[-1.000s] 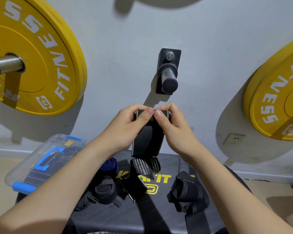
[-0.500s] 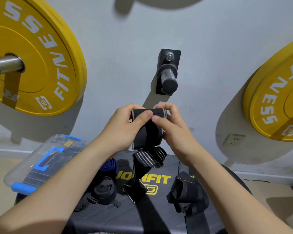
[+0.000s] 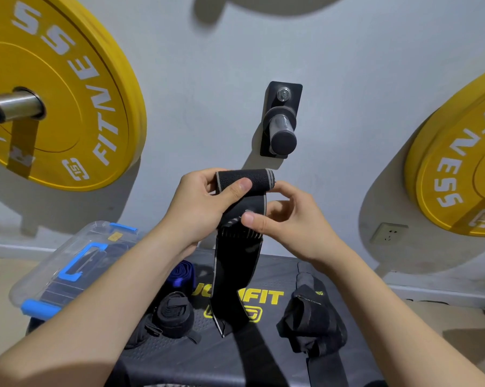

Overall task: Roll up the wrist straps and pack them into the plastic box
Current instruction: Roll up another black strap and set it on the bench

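One wrist strap (image 3: 239, 263): roll within left hand (image 3: 199, 208) fingers, right hand (image 3: 294, 223) pinching below.

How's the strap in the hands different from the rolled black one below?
The grey-edged black wrist strap is in the left hand and right hand; the black rolled strap lies on the padded bench. The first is rolled only on top, tail hanging; the second, fully. Both are black.

Box (image 3: 68, 263) left of bench (image 3: 263, 356); straps (image 3: 174, 314) on bench.
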Motion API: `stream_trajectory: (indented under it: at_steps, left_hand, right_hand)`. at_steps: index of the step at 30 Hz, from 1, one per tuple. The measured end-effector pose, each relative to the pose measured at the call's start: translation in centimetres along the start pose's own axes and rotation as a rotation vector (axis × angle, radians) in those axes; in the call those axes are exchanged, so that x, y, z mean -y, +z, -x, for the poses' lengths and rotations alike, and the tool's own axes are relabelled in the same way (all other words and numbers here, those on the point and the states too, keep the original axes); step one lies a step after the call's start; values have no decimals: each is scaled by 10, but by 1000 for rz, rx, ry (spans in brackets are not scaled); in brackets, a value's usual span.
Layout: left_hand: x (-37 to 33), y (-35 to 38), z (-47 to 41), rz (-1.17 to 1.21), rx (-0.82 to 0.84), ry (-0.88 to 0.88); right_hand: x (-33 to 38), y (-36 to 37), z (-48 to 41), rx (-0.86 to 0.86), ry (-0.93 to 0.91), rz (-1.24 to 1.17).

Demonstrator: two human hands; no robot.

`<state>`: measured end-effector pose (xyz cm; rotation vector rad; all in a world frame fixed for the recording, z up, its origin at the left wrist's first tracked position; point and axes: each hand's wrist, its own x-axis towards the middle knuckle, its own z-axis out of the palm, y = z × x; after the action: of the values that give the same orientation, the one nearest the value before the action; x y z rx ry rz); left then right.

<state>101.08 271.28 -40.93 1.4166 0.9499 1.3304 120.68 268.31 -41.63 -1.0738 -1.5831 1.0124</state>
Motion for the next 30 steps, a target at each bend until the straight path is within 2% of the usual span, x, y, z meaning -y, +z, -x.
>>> stream_trajectory:
  at_steps: [4,9,13,19,26,30]
  left_hand:
    - [1,4,0,-32,36,25]
    - [0,1,-2,-118,107,99]
    - [2,-1,-1,-100,96,159]
    - [-1,-2,2,37,98,56]
    - [-4,2,5,-54,197,113]
    - [-3,-1,3,-18,120,124]
  right_hand:
    - [-2,6,-4,-92,-42,24]
    - [-6,8,-7,-95,-117,90]
    - [-11,2,-8,-65,-93,95]
    - [-12,3,-9,35,5,-134]
    - [-14,8,-12,-120,34,-63]
    - [-10,8,-10,-37,69,-176]
